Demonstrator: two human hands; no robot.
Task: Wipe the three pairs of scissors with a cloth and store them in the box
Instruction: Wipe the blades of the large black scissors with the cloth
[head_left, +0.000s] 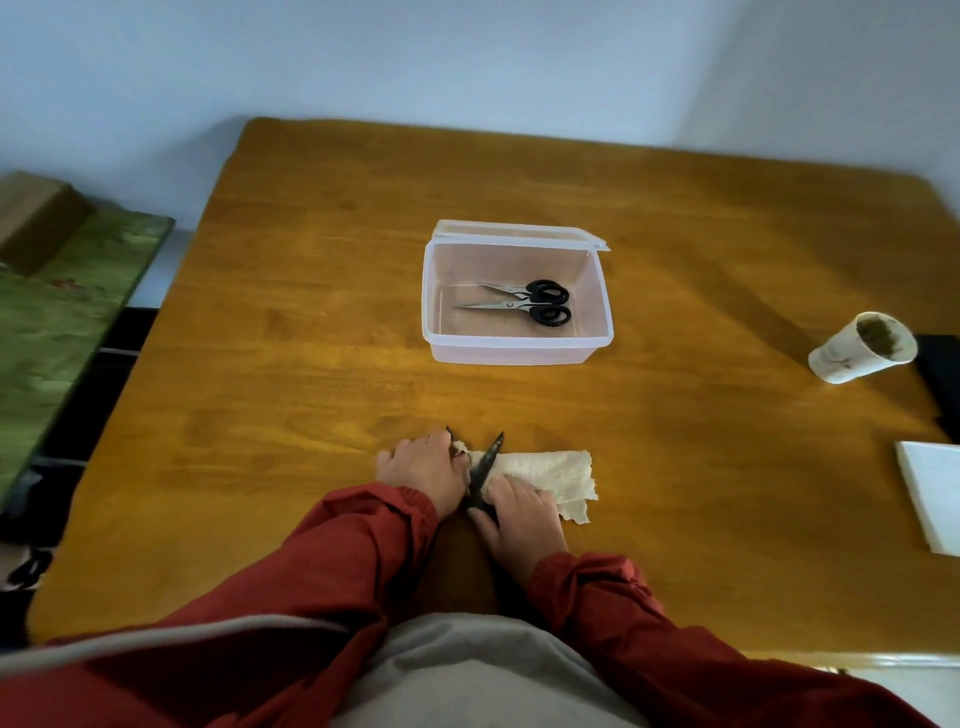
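A clear plastic box (592, 291) stands open mid-table with two black-handled scissors (524, 303) lying inside. At the near edge, a third pair of scissors (485, 467) is spread open, its dark blades pointing away from me. My left hand (423, 470) grips a fold of the white cloth (545, 475) around the left blade. My right hand (519, 514) holds the scissors' handle end, which it hides. The cloth lies flat to the right of both hands.
The wooden table (311, 338) carries a white paper cup (860, 356) lying tilted at the right. A dark object (943, 379) and white paper (932, 493) sit at the right edge. A green cloth-covered surface (57, 312) is off to the left.
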